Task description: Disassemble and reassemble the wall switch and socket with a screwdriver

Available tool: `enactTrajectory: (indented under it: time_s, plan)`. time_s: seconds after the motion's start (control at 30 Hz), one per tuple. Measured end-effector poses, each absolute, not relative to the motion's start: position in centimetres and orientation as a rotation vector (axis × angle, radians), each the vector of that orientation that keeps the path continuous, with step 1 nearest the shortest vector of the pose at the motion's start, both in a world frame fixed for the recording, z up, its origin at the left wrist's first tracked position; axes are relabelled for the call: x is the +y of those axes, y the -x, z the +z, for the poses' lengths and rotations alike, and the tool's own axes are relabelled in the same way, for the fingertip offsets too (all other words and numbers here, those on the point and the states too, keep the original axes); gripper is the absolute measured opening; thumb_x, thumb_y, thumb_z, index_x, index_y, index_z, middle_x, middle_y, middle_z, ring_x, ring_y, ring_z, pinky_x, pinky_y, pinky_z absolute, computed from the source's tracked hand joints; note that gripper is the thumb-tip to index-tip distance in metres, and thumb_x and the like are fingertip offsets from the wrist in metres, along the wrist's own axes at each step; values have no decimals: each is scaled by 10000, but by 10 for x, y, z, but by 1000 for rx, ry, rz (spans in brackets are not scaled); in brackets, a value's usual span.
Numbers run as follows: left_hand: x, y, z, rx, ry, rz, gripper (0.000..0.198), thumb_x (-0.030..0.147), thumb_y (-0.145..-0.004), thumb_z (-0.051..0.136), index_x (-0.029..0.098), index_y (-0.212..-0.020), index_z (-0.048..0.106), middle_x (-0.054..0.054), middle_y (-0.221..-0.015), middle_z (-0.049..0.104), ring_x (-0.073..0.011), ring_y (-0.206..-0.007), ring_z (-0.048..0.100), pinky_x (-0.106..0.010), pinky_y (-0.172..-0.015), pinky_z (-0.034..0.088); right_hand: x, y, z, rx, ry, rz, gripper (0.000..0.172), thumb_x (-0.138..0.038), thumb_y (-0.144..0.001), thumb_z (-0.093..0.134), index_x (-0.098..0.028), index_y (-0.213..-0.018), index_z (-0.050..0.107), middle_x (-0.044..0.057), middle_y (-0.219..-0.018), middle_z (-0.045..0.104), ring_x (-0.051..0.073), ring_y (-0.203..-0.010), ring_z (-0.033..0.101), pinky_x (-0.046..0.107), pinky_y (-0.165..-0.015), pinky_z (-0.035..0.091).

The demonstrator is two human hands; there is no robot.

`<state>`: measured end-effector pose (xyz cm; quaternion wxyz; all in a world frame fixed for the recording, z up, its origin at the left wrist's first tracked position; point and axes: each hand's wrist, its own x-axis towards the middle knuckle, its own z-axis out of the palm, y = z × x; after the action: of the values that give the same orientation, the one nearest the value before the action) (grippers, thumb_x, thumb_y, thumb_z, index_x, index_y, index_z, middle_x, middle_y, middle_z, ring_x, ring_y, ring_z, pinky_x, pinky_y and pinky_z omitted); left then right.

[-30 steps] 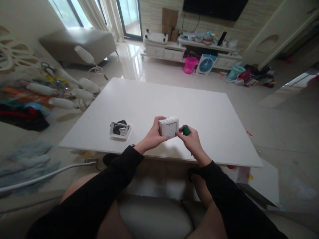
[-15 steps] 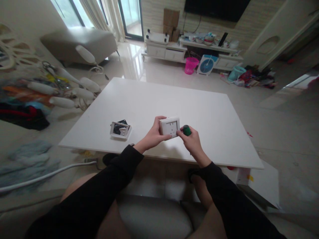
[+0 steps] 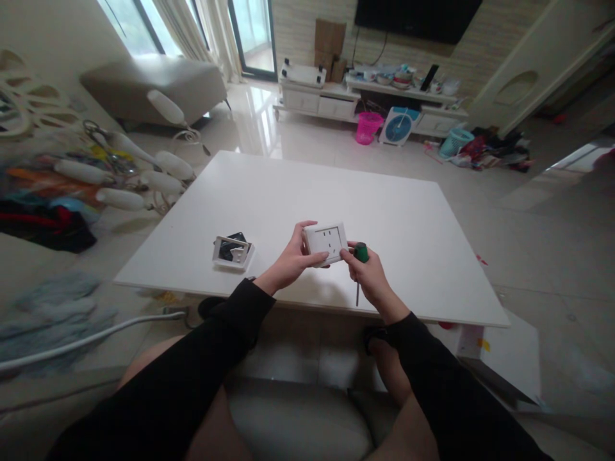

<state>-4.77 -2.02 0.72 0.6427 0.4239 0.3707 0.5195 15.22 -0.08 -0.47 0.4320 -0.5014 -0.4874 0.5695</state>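
Observation:
A white wall socket with slotted holes is held up over the near side of the white table. My left hand grips its left side, the thumb lying across the lower front. On the socket's lower right corner rests the thumb of my right hand. That hand is closed around a screwdriver with a green handle, whose thin shaft points down below the palm. Left of my hands, a white socket frame lies on the table with a black part partly under or inside it.
A white lamp with several long shades stands close to the table's left edge. Beyond the table are a pink basket, a blue-and-white fan and a low white cabinet. A white hose runs at lower left.
The socket has turned slightly and shifted a little left in my hands. My right hand has tilted, so the screwdriver's shaft now shows below it.

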Motion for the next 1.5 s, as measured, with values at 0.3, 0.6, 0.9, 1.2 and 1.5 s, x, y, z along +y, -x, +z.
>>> enactTrajectory:
  time_s: [0.3, 0.6, 0.9, 1.2, 1.5]
  plan:
    - [-21, 47, 7, 868, -910, 1159, 714, 275, -775, 835, 304, -1332, 389, -87, -1299, 578, -299, -1182, 626, -530, -903, 637, -3, -149, -2, -1074, 1235, 1458, 574, -519, -620, 914, -196, -1027, 669, -31, -729, 642, 57, -446, 342, 252, -398, 255]
    - [-20, 43, 1, 932, -840, 1122, 653, 229, -765, 814, 294, -1279, 416, -75, -1303, 595, -269, -1191, 615, -508, -971, 582, -7, -142, -6, -893, 1269, 1567, 511, -482, -551, 935, -192, -850, 640, -83, -540, 465, 66, -450, 324, 243, -423, 232]
    - [-21, 45, 5, 952, -836, 1101, 668, 244, -754, 846, 297, -1276, 433, -77, -1311, 609, -271, -1176, 640, -483, -920, 610, -7, -144, -7, -941, 1298, 1586, 512, -492, -597, 918, -203, -907, 630, -72, -587, 513, 69, -448, 339, 239, -411, 232]
    - [-16, 26, 1, 1162, -687, 1228, 548, 278, -787, 799, 285, -1163, 400, -63, -1295, 616, -238, -1059, 693, -403, -768, 638, -10, -149, -1, -1530, 1331, 912, 461, -527, -808, 818, -247, -1154, 698, 91, -1174, 736, 257, -1109, 669, 398, -988, 514]
    - [-15, -3, -18, 1282, -805, 1344, 628, 197, -694, 739, 250, -1204, 375, -32, -1086, 617, -202, -1002, 663, -304, -774, 588, -13, -145, -18, -1796, 1489, 832, 637, -467, -734, 863, -230, -1293, 668, 125, -1271, 702, 303, -1170, 656, 480, -1045, 505]
